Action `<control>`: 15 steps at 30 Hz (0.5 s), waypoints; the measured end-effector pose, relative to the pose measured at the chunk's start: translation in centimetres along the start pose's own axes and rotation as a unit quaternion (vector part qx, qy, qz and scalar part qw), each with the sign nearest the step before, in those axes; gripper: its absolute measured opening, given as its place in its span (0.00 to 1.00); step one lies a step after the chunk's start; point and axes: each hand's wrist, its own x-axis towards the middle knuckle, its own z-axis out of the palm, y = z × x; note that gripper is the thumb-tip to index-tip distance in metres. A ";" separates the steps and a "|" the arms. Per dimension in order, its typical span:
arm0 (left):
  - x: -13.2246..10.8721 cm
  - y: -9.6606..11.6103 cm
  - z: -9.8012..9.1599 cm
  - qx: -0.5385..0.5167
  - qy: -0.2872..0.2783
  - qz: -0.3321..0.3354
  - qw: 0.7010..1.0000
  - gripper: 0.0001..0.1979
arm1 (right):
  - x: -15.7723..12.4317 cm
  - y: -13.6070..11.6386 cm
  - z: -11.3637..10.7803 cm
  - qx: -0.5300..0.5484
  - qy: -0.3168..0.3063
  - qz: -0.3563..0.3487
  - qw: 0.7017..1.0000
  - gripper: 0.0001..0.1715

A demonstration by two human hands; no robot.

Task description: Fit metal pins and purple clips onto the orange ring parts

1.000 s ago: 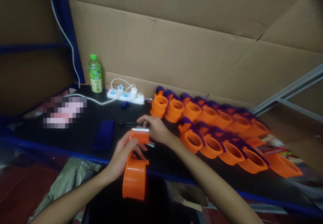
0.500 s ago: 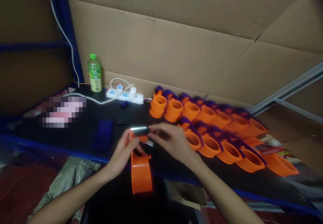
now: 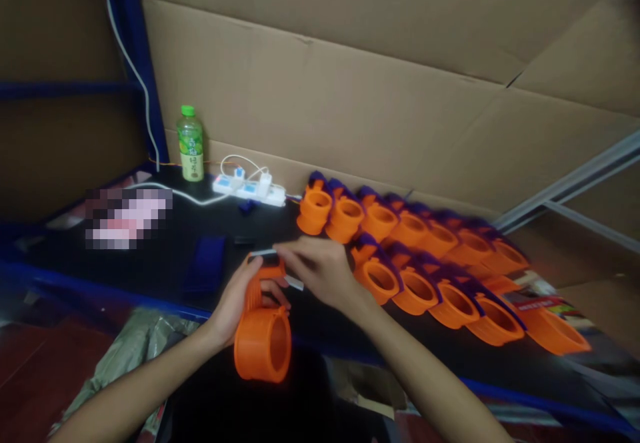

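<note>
My left hand [image 3: 234, 306] is wrapped round the upper part of an orange plastic piece with a round ring [image 3: 250, 348] at its lower end. The ring hangs below the hand, its opening turned to the right. At the top of this piece lies a small dark flat part [image 3: 265, 258] with a bright edge. My right hand [image 3: 325, 270] pinches the right end of that dark part, its thumb and fingers closed together. Just below the right fingertips a small white object [image 3: 294, 283] shows; I cannot make out what it is.
Two rows of orange ring pieces [image 3: 419, 291] with dark blue parts stand on the black table [image 3: 165, 270] at right. A white power strip [image 3: 250, 190] and green bottle [image 3: 191, 146] stand at the back. A dark blue flat piece [image 3: 206, 263] lies left, before a cardboard wall [image 3: 320, 96].
The orange piece has turned in my left hand, so the ring's opening now shows, and it has shifted left. My right hand has moved slightly left, and the dark part has tilted.
</note>
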 end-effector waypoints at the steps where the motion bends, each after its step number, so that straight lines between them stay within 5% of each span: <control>1: 0.0 0.2 0.0 -0.006 0.000 -0.011 1.000 0.26 | 1.3 0.7 0.4 -0.010 -0.007 0.029 1.000 0.18; 8: -0.1 0.4 -0.6 -0.018 0.017 -0.018 1.000 0.31 | 10.0 5.4 6.7 -0.176 -0.136 0.121 0.967 0.16; 15: -0.2 0.5 -0.6 -0.019 0.023 -0.010 1.000 0.29 | 11.7 7.0 11.1 -0.207 -0.155 0.165 0.952 0.22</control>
